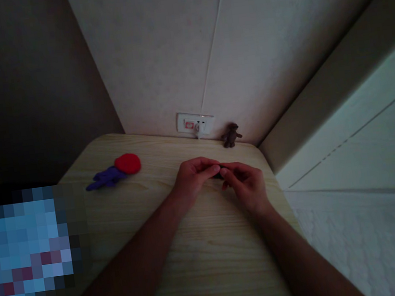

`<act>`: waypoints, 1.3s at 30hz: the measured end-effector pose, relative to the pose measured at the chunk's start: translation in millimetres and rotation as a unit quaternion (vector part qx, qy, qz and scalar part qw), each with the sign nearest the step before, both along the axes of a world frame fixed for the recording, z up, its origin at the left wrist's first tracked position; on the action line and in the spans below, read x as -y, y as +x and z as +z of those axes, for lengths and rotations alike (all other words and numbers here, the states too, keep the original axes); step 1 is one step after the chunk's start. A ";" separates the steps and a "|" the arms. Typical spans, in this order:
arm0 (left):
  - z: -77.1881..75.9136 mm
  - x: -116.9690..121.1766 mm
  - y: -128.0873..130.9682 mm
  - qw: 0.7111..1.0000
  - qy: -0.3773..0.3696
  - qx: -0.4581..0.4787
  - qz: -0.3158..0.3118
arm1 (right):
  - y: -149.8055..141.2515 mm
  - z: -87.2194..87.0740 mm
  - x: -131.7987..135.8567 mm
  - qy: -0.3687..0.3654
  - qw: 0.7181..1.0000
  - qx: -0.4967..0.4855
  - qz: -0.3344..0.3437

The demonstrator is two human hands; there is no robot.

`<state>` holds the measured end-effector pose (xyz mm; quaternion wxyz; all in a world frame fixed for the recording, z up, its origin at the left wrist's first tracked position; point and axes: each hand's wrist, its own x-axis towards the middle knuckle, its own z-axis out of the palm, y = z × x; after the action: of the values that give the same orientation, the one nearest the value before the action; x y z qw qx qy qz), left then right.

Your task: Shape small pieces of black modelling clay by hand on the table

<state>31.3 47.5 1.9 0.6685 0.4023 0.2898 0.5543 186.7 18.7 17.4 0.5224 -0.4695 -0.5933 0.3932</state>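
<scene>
Over the wooden table, my left hand and my right hand meet, thumbs and fingers closed in a pinch. Between the fingertips shows a small dark piece, mostly covered; it looks like modelling clay, but its shape is hard to make out. Left of my hands lies a flat flower shape with a red round head and a purple stem with leaves. Behind my right hand, a small brown bear-like figure stands upright near the wall.
The light wood table has rounded back corners and touches the wall. A wall socket with a plug in it sits just above the back edge. On the right are a pale cabinet and a white quilted surface. A blurred-out bluish patch covers the lower left.
</scene>
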 end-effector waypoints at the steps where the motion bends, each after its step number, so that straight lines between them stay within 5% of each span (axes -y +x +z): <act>1: -0.2 -0.1 0.5 1.000 -0.001 0.001 0.001 | -0.3 -0.2 0.5 0.004 1.000 0.001 -0.005; 7: 0.2 -0.3 3.9 0.999 -0.030 0.016 0.014 | -1.6 -2.2 4.5 0.038 0.999 -0.001 -0.039; 20: 3.5 0.2 -0.3 0.997 -0.067 0.039 0.021 | 7.2 -5.3 3.7 0.105 0.982 0.159 0.013; 32: 2.8 -0.7 2.9 0.996 -0.059 0.053 0.028 | 1.2 -11.5 -0.4 0.052 0.998 0.031 -0.029; 39: 0.5 -0.7 1.4 0.997 -0.058 0.047 0.028 | 2.3 -5.3 0.3 0.047 0.999 0.024 0.006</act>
<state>32.7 48.3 2.4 0.6879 0.3280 0.3013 0.5731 188.9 18.4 12.1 0.5275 -0.4498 -0.6264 0.3564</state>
